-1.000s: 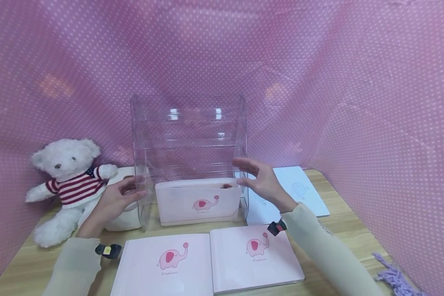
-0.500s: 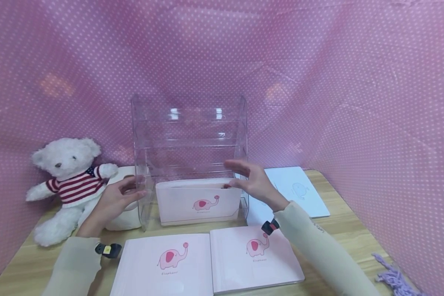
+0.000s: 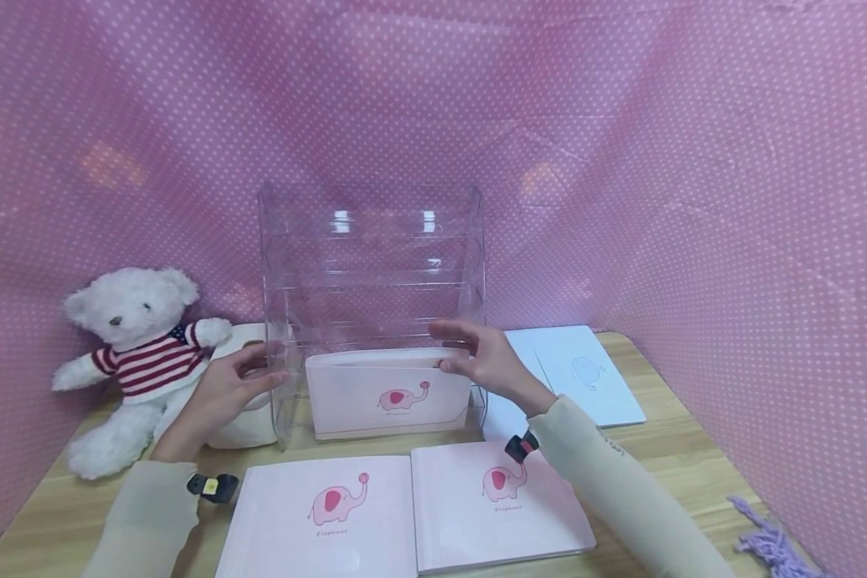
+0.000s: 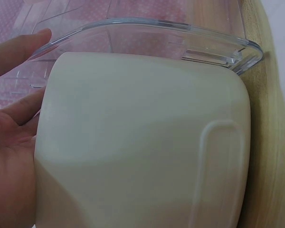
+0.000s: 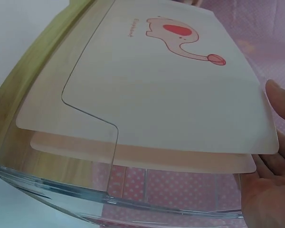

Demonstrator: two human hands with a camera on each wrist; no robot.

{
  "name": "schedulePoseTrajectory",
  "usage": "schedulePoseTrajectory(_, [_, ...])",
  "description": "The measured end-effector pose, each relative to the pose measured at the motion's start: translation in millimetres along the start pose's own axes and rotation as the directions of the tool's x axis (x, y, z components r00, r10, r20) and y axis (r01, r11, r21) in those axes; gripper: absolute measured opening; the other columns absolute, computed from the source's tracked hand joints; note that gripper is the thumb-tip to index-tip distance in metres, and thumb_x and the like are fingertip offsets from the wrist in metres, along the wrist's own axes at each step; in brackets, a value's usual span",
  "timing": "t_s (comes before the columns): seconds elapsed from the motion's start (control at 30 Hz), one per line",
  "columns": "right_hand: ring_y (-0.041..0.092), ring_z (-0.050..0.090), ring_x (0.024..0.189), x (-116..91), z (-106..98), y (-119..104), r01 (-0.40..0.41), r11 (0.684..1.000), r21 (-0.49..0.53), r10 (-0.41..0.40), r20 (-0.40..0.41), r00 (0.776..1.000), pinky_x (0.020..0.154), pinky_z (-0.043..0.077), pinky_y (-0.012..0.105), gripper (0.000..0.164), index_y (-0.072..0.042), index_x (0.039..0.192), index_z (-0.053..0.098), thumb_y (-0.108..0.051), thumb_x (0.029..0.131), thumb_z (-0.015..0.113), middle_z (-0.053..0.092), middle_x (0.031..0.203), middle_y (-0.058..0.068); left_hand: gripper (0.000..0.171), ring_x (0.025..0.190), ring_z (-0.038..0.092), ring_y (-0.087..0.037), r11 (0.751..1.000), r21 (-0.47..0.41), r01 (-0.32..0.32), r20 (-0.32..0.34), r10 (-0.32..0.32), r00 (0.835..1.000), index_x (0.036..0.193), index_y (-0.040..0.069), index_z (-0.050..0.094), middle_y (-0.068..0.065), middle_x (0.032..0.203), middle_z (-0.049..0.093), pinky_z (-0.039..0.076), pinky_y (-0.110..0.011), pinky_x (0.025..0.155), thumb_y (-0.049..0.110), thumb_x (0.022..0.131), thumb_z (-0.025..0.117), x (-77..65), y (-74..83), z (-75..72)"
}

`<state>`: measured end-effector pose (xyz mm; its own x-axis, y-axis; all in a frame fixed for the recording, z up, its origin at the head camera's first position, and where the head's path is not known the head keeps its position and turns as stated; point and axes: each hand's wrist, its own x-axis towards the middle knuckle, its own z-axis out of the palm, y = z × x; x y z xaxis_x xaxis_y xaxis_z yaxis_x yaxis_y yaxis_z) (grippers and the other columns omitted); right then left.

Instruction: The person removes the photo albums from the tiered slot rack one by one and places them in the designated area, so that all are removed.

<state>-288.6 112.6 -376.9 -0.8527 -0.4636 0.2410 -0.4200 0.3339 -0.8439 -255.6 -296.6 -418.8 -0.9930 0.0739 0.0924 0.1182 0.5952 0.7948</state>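
Observation:
A white book (image 3: 390, 399) with a pink elephant cover stands on the lowest level of a clear acrylic rack (image 3: 376, 285). A second pale cover (image 5: 147, 154) shows behind it in the right wrist view, with a gap between them. My right hand (image 3: 487, 365) is at the book's upper right corner, thumb near its top edge, fingers behind, partly hidden by the cover; no firm grip is visible. My left hand (image 3: 224, 393) lies along the rack's left side, thumb touching the panel's front edge, between it and a cream container (image 4: 142, 137).
Two more elephant books (image 3: 325, 514) lie side by side in front of the rack. White booklets (image 3: 588, 373) with blue drawings lie to the right. A teddy bear (image 3: 140, 353) sits left of the cream container. Purple yarn (image 3: 773, 546) lies at the right edge.
My right hand has moved left and slightly down, from beside the rack's right panel to the standing book's corner. The left hand has stayed in place.

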Motion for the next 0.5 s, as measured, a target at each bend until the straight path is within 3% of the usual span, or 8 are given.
schedulePoseTrajectory(0.07, [0.029,0.062,0.131,0,0,0,0.007,1.0,0.0,-0.007,0.002,1.0,0.106,0.053,0.039,0.057,-0.014,0.139,0.061,-0.009,0.086,0.079,0.064,0.142,0.007,0.069,0.133,0.055,-0.045,1.0,0.001,-0.002,0.001,0.002,1.0,0.15,0.007,0.048,-0.024,0.146,0.056,0.052,-0.051,0.102,0.043,0.095,0.07,0.1,0.1,0.1])
schedulePoseTrajectory(0.13, [0.031,0.062,0.131,1,1,2,0.025,1.0,0.002,-0.025,0.01,1.0,0.106,0.053,0.039,0.055,-0.013,0.139,0.061,-0.008,0.087,0.078,0.064,0.141,0.008,0.069,0.133,0.055,-0.045,1.0,0.005,-0.005,0.0,0.005,1.0,0.15,0.007,0.048,-0.024,0.146,0.056,0.053,-0.05,0.102,0.043,0.095,0.071,0.1,0.4,-0.4])
schedulePoseTrajectory(0.23, [0.029,0.062,0.131,1,4,3,0.03,0.999,0.017,-0.03,0.035,0.999,0.105,0.054,0.037,0.054,-0.012,0.138,0.062,-0.005,0.087,0.076,0.065,0.141,0.008,0.069,0.133,0.056,-0.045,1.0,0.011,-0.007,-0.002,0.007,1.0,0.149,0.007,0.049,-0.024,0.146,0.056,0.057,-0.03,0.096,0.043,0.094,0.071,0.0,0.8,-1.2])
schedulePoseTrajectory(0.33, [0.026,0.063,0.13,0,8,4,0.012,0.999,0.03,-0.014,0.052,0.999,0.101,0.055,0.033,0.052,-0.014,0.137,0.063,-0.003,0.088,0.075,0.066,0.14,0.006,0.069,0.132,0.057,-0.045,1.0,0.001,-0.013,0.0,0.013,1.0,0.149,0.006,0.049,-0.025,0.145,0.057,0.05,-0.01,0.087,0.041,0.094,0.072,0.4,1.1,-1.1])
schedulePoseTrajectory(0.5, [0.026,0.066,0.126,-1,14,7,-0.021,0.998,0.058,0.018,0.04,0.999,0.098,0.057,0.035,0.05,-0.017,0.134,0.065,0.0,0.088,0.074,0.066,0.138,0.004,0.068,0.13,0.057,-0.045,1.0,-0.012,-0.02,0.004,0.02,1.0,0.149,0.006,0.049,-0.025,0.144,0.057,0.044,-0.004,0.083,0.039,0.094,0.072,0.7,2.3,-0.6])
